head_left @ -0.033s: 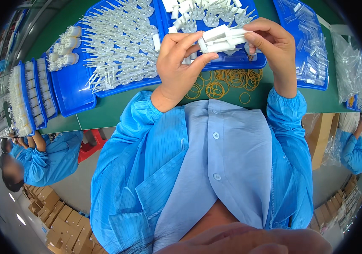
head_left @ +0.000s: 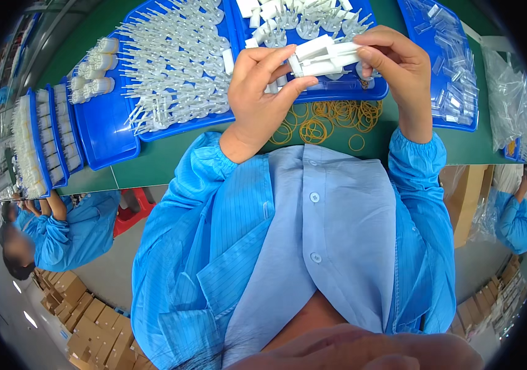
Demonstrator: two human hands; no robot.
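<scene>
Both left hand (head_left: 260, 89) and right hand (head_left: 400, 58) pinch white parts (head_left: 314, 47) over the tray's near edge (head_left: 368, 94); best keep them aligned.

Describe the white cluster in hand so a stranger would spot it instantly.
On the green table, find the blue tray beyond the yellow rubber bands. Over it, the left hand and right hand grip opposite ends of the cluster of white cylinders. Unlike the white pieces lying in that tray, this one is held in both hands.
</scene>
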